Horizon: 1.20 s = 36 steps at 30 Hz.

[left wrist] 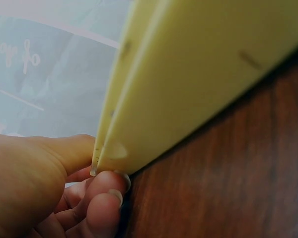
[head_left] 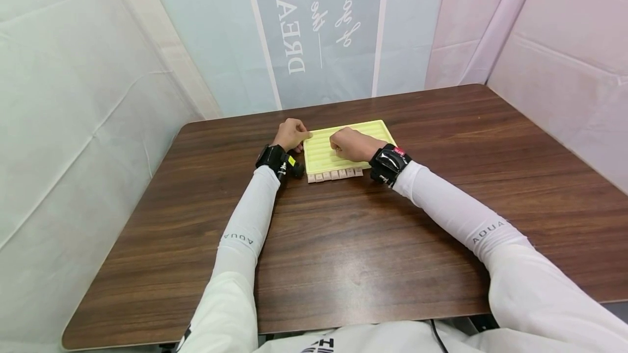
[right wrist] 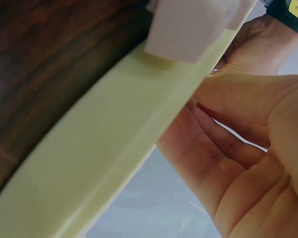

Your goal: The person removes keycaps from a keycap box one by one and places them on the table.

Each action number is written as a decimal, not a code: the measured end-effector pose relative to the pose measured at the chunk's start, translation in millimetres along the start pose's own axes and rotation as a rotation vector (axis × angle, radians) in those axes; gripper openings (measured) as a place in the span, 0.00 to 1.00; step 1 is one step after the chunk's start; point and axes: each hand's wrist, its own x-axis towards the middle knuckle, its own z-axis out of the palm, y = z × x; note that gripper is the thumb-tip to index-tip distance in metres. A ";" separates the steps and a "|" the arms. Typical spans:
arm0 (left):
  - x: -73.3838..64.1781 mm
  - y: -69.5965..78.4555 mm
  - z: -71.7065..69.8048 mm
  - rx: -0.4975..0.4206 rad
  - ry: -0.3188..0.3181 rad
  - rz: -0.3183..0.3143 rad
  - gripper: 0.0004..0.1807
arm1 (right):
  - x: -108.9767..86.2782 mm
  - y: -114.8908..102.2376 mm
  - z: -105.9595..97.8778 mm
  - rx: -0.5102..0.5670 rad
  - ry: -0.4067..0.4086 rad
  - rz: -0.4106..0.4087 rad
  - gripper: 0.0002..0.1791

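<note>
A pale yellow ridged tray (head_left: 320, 158) lies on the brown table. My left hand (head_left: 291, 134) pinches its left edge, with the thumb on the rim and fingers below it in the left wrist view, at the tray wall (left wrist: 188, 74). Over the tray's middle, my right hand (head_left: 357, 145) is bent downward with curled fingers. Its fingertips are hidden behind the tray rim in the right wrist view, so I cannot see whether they hold anything. Several beige keyboard keycaps (head_left: 335, 175) form a row along the tray's near side; one keycap (right wrist: 181, 29) shows close up.
The wood-grain table (head_left: 314, 255) extends around the tray. Behind it hangs a pale curtain (head_left: 333, 31) with mirrored lettering, and white sheeting (head_left: 73, 124) borders the left side. A black cable (head_left: 438, 336) runs by the near edge.
</note>
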 end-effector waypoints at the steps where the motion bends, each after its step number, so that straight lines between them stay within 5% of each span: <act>1: -0.3 -0.2 0.1 0.001 0.001 0.001 0.09 | -0.1 0.0 -0.1 -0.002 0.002 -0.002 0.10; 14: -0.1 1.9 -0.8 0.000 -0.008 0.011 0.09 | -9.3 -6.0 -13.3 0.038 0.070 -0.006 0.14; 36: -6.1 5.3 -1.7 -0.001 -0.006 0.001 0.09 | -41.7 -31.9 -47.0 -0.008 0.119 -0.007 0.06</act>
